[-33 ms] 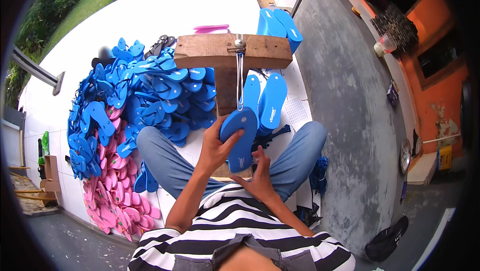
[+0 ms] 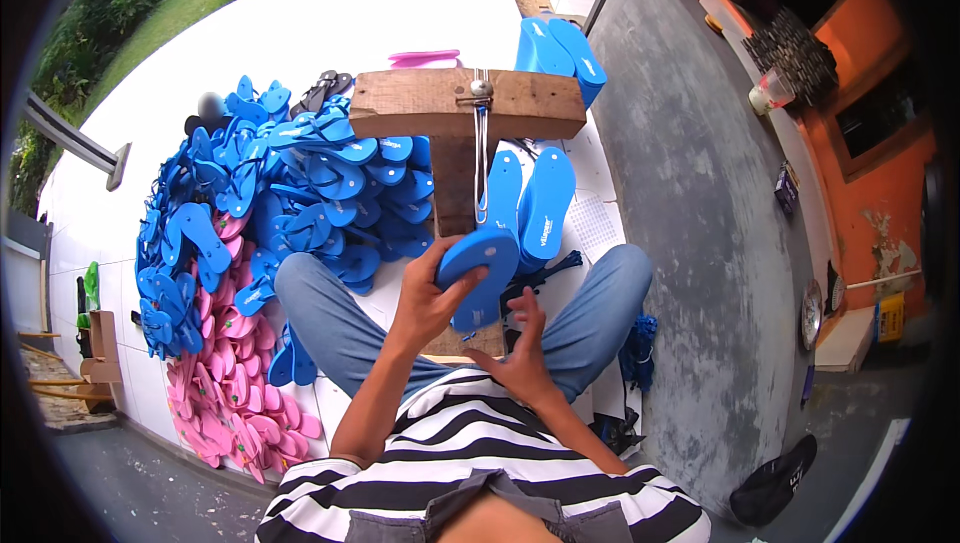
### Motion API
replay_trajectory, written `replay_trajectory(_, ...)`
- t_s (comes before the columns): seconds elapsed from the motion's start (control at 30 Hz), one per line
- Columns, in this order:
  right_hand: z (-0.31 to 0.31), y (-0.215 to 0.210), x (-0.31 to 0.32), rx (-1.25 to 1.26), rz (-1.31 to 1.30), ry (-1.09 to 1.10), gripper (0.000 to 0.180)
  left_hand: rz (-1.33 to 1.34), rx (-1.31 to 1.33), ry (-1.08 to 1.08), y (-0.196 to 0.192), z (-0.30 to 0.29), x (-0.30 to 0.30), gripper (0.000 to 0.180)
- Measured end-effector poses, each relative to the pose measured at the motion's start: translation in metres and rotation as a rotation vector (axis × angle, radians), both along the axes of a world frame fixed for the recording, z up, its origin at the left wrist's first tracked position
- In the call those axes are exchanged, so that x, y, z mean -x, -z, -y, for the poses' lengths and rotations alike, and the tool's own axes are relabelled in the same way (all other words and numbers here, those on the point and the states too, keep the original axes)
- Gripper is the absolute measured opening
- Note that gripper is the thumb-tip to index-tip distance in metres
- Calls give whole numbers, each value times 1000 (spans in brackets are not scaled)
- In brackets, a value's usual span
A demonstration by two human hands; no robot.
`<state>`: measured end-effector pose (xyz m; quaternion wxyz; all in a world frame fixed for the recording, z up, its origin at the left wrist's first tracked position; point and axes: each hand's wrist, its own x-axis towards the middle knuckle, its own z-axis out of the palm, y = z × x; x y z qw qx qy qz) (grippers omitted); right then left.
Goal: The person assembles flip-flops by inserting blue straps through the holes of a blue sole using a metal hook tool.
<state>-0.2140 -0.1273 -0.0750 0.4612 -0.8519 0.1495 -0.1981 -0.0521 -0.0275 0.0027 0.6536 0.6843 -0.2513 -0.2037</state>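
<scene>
My left hand (image 2: 428, 295) grips a blue flip-flop sole (image 2: 485, 278) by its left edge, with the thumb across its upper face. The sole is tilted, and one pale hole shows near its far end. Just right of its lower end, my right hand (image 2: 520, 348) is open, fingers spread, apart from the sole. Beyond the sole stands a T-shaped wooden stand (image 2: 400, 108). A looped metal wire tool (image 2: 481, 168) hangs from a round metal knob on its crossbar, its lower end close to the sole. Two stacks of blue soles (image 2: 547, 205) lie right of the post.
A large heap of blue flip-flops (image 2: 310, 178) spreads on the left, with pink flip-flops (image 2: 235, 383) nearer me. More blue soles (image 2: 563, 53) stand behind the crossbar. Dark blue straps (image 2: 638, 348) lie beside my right knee. White tiles meet a grey floor (image 2: 700, 243) at right.
My left hand has drawn the blue sole slightly toward me and tilted it, so its far end sits lower, farther from the wire loop. My right hand has shifted slightly.
</scene>
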Motion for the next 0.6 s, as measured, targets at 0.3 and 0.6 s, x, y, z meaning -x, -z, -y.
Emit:
replay_trajectory(0.3,47,-113,-72,193,593,-203,50,710,369,75,-48,-4,-34,37)
replay_trajectory(0.6,49,-136,-100,245,673,-87,45,738,521,9,-57,16,-49,36)
